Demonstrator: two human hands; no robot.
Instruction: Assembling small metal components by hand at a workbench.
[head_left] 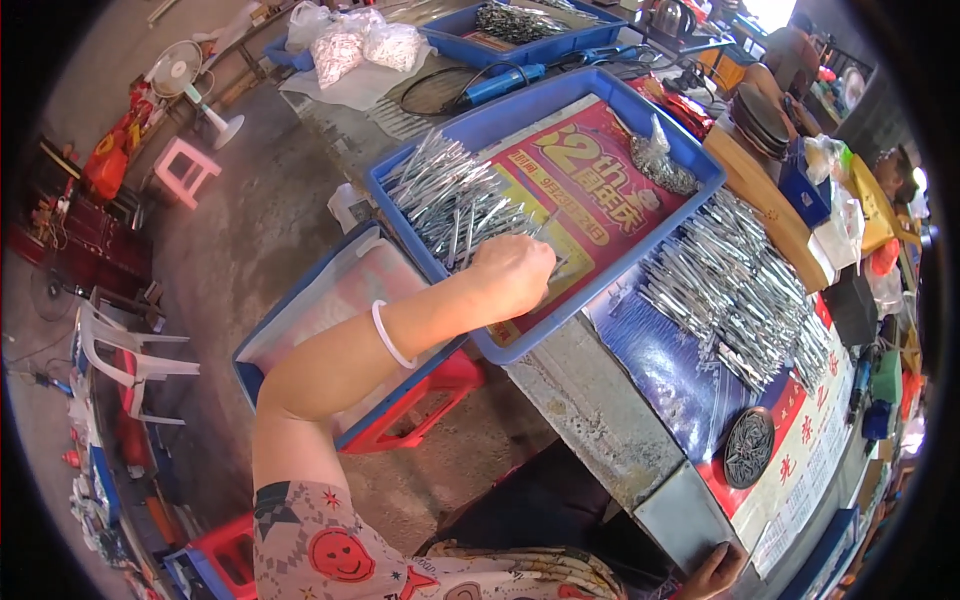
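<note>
My left hand (515,272) is closed, knuckles up, over the near side of a blue plastic tray (480,345). Its fingertips are hidden, so I cannot make out what they hold. Beside it, a heap of slender silvery metal pieces (455,195) fills the tray's left part. A red and yellow printed sheet (600,170) lines the tray. At the lower edge, by a grey metal plate (685,515) at the table's edge, is my right hand (718,572). Its thumb shows, but most fingers are out of sight. To the tray's right lies a larger pile of similar pieces (735,285).
A round dark dish (748,448) stands near the right-hand pile. Below the tray, a second blue tray (290,310) sits on a red stool (425,400). Beyond are a blue-handled corded tool (505,85) and filled plastic bags (350,50). A wooden piece (770,205) borders the pile.
</note>
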